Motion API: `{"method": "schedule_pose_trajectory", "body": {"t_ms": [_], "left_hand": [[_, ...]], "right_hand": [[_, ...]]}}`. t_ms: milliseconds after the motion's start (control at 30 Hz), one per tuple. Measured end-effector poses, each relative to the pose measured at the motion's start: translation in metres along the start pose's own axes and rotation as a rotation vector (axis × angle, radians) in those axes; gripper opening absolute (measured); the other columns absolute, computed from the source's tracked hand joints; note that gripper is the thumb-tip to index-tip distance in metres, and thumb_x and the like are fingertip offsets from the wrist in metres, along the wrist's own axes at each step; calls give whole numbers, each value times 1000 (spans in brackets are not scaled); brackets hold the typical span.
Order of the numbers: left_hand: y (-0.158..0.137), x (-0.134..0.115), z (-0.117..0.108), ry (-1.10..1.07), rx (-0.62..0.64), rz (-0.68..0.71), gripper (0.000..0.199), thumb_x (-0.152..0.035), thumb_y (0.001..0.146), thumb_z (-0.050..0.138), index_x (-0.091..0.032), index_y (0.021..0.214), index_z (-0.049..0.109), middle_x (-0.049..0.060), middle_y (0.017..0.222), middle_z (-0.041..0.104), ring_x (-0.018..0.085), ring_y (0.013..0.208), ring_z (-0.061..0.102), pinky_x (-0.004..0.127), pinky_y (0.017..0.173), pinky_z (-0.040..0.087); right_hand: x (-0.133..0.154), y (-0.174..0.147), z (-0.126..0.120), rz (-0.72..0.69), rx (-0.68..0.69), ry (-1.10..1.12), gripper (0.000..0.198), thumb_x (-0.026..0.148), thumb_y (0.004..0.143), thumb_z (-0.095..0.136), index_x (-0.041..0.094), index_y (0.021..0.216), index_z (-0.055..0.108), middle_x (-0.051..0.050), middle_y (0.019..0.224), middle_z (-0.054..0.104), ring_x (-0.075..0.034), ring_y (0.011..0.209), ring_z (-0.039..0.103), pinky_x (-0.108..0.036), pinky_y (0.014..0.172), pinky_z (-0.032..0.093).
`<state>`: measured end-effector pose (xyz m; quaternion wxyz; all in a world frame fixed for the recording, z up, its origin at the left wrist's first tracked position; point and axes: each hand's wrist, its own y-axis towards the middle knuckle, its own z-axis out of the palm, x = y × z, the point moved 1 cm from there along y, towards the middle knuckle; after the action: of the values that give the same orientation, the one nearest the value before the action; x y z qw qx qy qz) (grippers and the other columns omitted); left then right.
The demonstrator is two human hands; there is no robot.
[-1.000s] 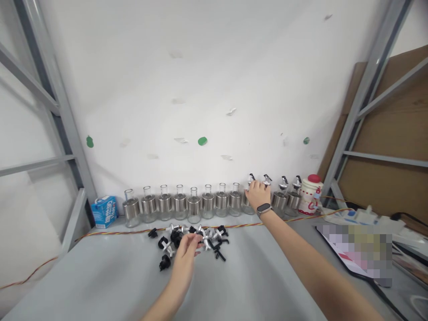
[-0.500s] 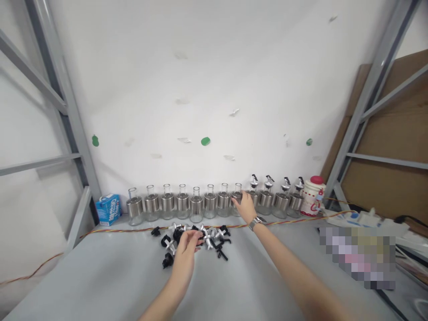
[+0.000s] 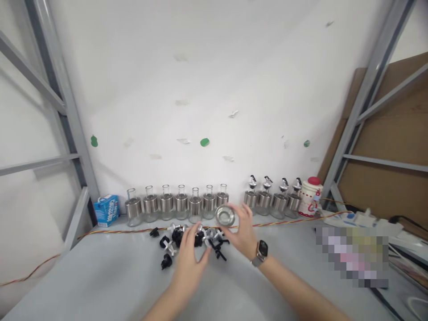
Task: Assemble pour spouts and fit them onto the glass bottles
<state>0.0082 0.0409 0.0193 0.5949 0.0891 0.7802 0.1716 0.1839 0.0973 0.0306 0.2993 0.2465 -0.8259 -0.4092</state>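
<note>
My right hand (image 3: pixel 244 229), with a watch on its wrist, grips a glass bottle (image 3: pixel 225 216) and holds it tilted so that its round glass base faces me. My left hand (image 3: pixel 191 252) has its thumb and fingers apart, with nothing visible between them. It hovers at the front of a pile of black and silver pourer spouts (image 3: pixel 169 246), hiding part of it. Behind my hands, several open-necked bottles (image 3: pixel 133 208) with steel bands stand in a row. Right of the gap, several more bottles (image 3: pixel 264 199) carry spouts on their necks.
A blue carton (image 3: pixel 107 210) stands at the row's left end, a white jar with a red lid (image 3: pixel 310 196) at its right. A twisted cable (image 3: pixel 133 231) runs along the grey table (image 3: pixel 110 276). On the right lie a power strip (image 3: pixel 371 223) and a blurred-out item (image 3: pixel 352 256).
My right hand has taken the bottle out of the row, leaving a gap, and brought it nearer and to the left. My left hand has come forward slightly and its fingers have spread.
</note>
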Motion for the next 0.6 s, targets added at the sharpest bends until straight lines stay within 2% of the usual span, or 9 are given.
{"method": "schedule_pose_trajectory", "body": {"t_ms": [67,100,167,233,300,400,467,567,600], "left_hand": [[-5,-7,2,16,16,51,58,-20,63,59,-23,119,42,7,125,43,24,118,35,36,99,24],[-7,-10,2,-4,21,55,60,-17,62,60,-22,119,42,7,125,43,24,117,35,35,99,25],[-10,-15,3,-63,51,18,58,-14,61,58,-20,116,43,8,119,48,24,110,44,33,92,33],[-8,-19,1,-72,85,-44,51,-13,61,56,-20,110,46,7,108,56,22,95,54,31,82,41],[0,-20,-6,-5,37,-80,43,-18,60,59,-19,102,49,6,95,60,21,83,57,30,74,43],[20,-11,-30,107,-252,-112,46,-30,56,65,-18,96,47,6,87,60,21,78,57,32,71,44],[35,4,-53,149,-444,-155,47,-36,55,66,-19,94,46,5,83,59,21,73,57,32,66,45],[52,34,-92,215,-765,-252,55,-35,50,68,-20,96,43,6,88,57,22,77,57,35,68,45],[55,44,-104,222,-801,-275,57,-35,50,68,-20,98,41,8,92,56,24,81,56,38,69,45]], "right_hand": [[31,-9,-2,49,70,176,64,35,68,61,23,122,28,-9,116,48,-26,115,36,-47,99,21],[44,-12,-2,101,93,266,69,35,67,63,23,123,25,-9,121,44,-26,118,33,-45,97,26],[62,-18,-1,190,190,450,74,34,65,65,24,126,23,-9,124,40,-24,115,37,-40,95,33],[69,-19,-1,238,280,569,75,33,66,65,25,127,22,-9,124,40,-22,112,41,-37,93,35],[63,-17,-1,271,310,614,67,32,73,59,25,128,22,-7,120,45,-21,110,43,-36,93,35],[35,-13,-3,352,218,549,42,29,84,41,24,124,31,-7,113,49,-18,103,47,-34,90,37],[11,-13,-1,358,192,389,27,29,83,41,20,108,48,-7,103,52,-17,93,52,-34,87,39],[-17,-18,5,365,268,221,17,26,80,44,17,88,57,-6,87,54,-16,75,55,-31,75,44],[-22,-20,8,364,282,205,15,24,79,46,17,85,58,-5,83,54,-15,72,55,-31,73,45]]}}
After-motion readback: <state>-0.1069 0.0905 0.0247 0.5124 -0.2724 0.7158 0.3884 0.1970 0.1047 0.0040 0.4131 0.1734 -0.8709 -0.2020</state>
